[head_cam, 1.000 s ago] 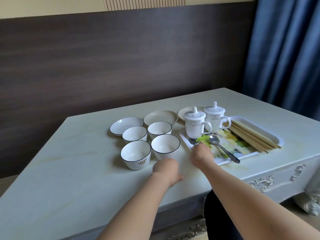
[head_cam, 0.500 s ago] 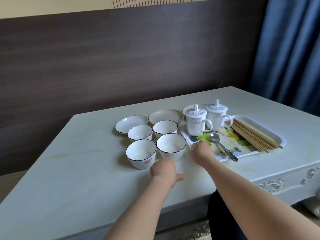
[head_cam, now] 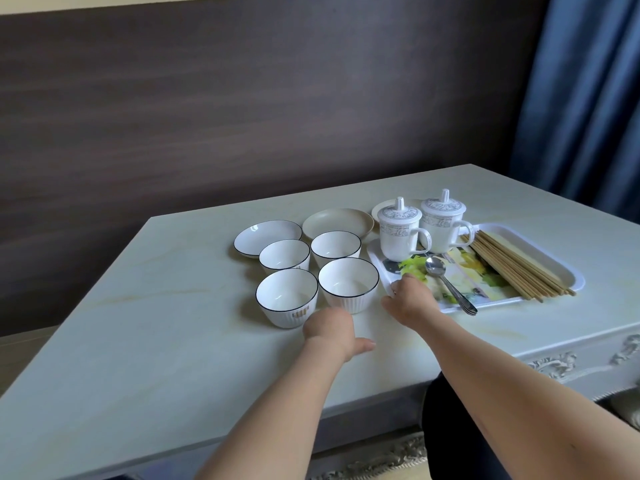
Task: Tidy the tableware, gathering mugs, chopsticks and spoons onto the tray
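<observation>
On the tray [head_cam: 568, 277], mugs, chopsticks, spoons sit gathered — right hand [head_cam: 410, 301] touches its corner, grip unclear; left hand [head_cam: 329, 329] rests loosely open — probably only straightening remains.

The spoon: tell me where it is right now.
In the head view the spoon lies on the tray, right of centre, bowl end near the two lidded mugs, with the chopsticks to its right and the right hand to its left.
</observation>
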Available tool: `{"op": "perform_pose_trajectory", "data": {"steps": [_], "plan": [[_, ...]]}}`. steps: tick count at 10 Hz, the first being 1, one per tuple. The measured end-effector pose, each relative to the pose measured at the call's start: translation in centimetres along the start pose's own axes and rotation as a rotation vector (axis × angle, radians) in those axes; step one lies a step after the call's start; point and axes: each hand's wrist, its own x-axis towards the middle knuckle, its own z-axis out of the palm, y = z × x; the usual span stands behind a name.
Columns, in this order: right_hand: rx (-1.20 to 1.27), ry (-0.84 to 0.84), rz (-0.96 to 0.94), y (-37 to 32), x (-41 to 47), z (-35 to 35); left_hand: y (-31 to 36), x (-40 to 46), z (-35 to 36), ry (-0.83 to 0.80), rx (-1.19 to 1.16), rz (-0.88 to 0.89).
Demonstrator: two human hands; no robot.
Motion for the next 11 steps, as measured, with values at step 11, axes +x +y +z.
{"op": "perform_pose_trajectory", "data": {"steps": [11], "plan": [[-0.159,0.005,-0.165,-0.1,-2.5,-2.8,-0.2,-3.0,-1.5,0.054,-0.083,0.000]]}}
